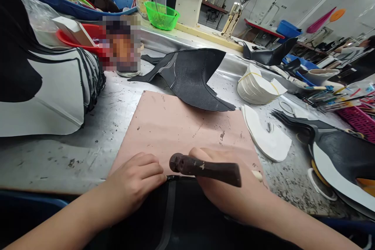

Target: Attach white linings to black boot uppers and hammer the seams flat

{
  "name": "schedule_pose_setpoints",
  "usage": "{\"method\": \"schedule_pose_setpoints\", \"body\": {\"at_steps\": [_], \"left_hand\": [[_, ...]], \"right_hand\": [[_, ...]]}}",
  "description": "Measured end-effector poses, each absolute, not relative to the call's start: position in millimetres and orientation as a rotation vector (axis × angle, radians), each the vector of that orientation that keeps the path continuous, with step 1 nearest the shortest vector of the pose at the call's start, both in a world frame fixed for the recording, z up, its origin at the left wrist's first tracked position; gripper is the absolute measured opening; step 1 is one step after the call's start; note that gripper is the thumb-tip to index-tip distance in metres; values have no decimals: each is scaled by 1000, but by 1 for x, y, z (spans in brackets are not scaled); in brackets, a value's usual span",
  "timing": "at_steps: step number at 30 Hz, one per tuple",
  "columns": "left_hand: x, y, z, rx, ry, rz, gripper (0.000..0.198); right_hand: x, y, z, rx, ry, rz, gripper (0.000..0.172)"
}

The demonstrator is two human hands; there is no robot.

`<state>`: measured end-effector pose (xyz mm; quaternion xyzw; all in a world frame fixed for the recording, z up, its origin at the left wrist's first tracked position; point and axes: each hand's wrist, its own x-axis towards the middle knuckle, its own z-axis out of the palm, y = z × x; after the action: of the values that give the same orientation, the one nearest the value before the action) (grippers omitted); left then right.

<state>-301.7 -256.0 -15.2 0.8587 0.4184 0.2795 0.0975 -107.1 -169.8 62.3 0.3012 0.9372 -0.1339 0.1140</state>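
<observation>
A hammer with a dark metal head is in my right hand, whose fingers are wrapped round its mostly hidden handle. Its head lies sideways just above the edge of a black leather piece. That piece drapes over the table's front edge toward me, and a grey strip runs down it. My left hand is closed, fingertips pressing the folded edge of the leather at its left end. Both hands are at the near side of a pinkish board. A stitched black shoe upper rests on the board's far edge.
Stacked white-lined black pieces stand at left. White cut pieces, a banded white bundle and black uppers lie at right. Behind are a red basin and a green basket. A person sits far right.
</observation>
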Motion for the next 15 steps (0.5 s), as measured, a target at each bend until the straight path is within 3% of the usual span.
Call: {"method": "schedule_pose_setpoints", "body": {"at_steps": [15], "left_hand": [[-306,-262,-12,2440,1361,788,29]], "right_hand": [[-117,-171,67,769,2748,-396,15]]}}
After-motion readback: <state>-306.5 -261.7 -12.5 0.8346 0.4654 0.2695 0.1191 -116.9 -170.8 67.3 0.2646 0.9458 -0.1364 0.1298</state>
